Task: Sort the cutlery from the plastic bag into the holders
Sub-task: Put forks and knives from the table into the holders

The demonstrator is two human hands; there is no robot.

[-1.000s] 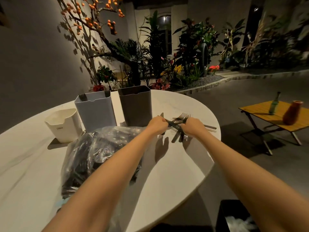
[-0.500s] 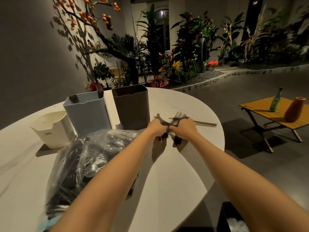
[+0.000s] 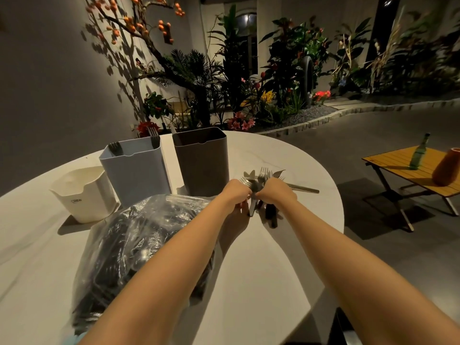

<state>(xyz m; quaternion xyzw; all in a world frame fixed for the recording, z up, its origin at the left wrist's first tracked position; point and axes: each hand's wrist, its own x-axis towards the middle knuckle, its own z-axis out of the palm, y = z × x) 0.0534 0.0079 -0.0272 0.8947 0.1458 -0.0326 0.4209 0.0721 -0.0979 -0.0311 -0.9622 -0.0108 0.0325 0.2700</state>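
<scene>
White round table (image 3: 249, 282) outdoors; I've got both hands, left hand (image 3: 235, 192) and right hand (image 3: 277, 192), fingers curled round one cutlery bundle (image 3: 258, 181), tines pointing away, handles toward me, dark holder (image 3: 201, 161) just left.

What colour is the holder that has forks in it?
Light blue-grey holder; it shows best in the head view.

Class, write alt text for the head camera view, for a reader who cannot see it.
Both hands, left hand and right hand, grip a bundle of forks and knives above a round white table. Behind stand a white holder, a pale blue holder with forks, and a grey holder; a plastic bag of cutlery lies nearer.
</scene>
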